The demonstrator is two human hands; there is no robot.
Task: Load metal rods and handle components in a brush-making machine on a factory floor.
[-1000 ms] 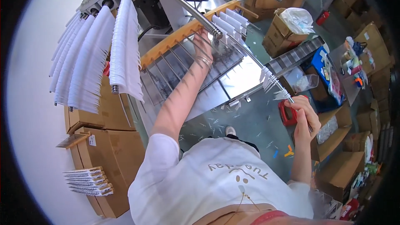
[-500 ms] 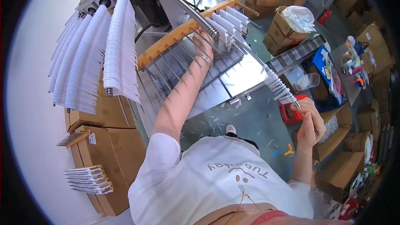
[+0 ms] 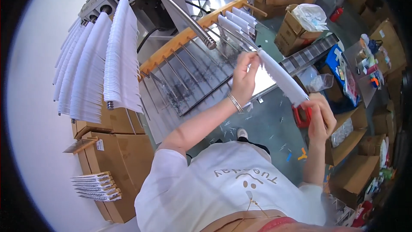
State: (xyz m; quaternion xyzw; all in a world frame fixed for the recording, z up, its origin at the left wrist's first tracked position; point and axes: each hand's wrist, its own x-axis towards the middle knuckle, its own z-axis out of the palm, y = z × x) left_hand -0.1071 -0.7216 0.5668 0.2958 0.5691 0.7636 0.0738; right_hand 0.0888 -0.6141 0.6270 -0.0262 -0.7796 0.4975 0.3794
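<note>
White strips (image 3: 282, 77) line rod (image 3: 252, 44); left hand (image 3: 245, 77) curled at upper end, grip unclear; right hand (image 3: 319, 117) pinches rod's lower end

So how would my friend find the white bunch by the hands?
Find the metal table in the middle, then its right end. The white bunch slants between the left hand and right hand. Unlike the hanging white bunches at left, it has a hand at each end.

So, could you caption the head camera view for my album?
Left hand and right hand at opposite ends of a row of white pieces, near a wooden rack.
</note>
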